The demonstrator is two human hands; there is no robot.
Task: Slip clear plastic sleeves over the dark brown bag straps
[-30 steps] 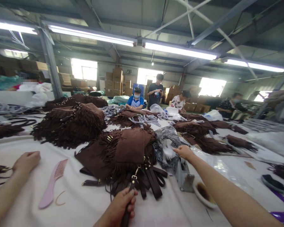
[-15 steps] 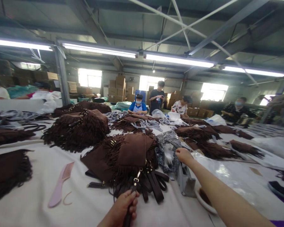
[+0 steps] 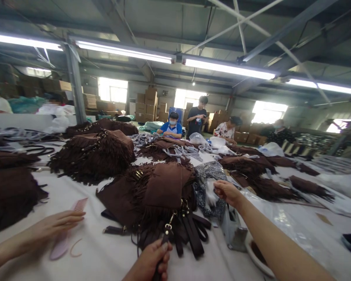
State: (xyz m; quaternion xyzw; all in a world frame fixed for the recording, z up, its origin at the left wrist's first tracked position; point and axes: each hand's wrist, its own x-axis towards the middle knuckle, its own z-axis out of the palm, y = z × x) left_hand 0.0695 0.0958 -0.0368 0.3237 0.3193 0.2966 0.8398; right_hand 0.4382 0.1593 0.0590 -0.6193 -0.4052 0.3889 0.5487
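Observation:
My left hand [image 3: 152, 257] is closed around a dark brown strap [image 3: 166, 233] with a gold clasp, attached to a brown fringed bag [image 3: 165, 185]. More brown straps hang off the pile beside it. My right hand [image 3: 229, 193] reaches out to the right of the bags. Its fingers pinch a white, thin, crumpled piece [image 3: 211, 195] at the mouth of a grey speckled pouch [image 3: 203, 179]; whether it is paper or plastic I cannot tell. Just below my right forearm stands a grey metal tape-dispenser-like holder [image 3: 235, 232].
A co-worker's hand [image 3: 57, 226] lies over a pink comb [image 3: 60, 248] at left. Fringed bags are heaped at the back left [image 3: 93, 158] and right [image 3: 257, 175]. A round white bowl [image 3: 259, 255] sits under my right forearm. Several people work across the table.
A co-worker's hand has come in from the left over the comb. My right hand now shows white material between its fingers. My left hand keeps its hold on the strap.

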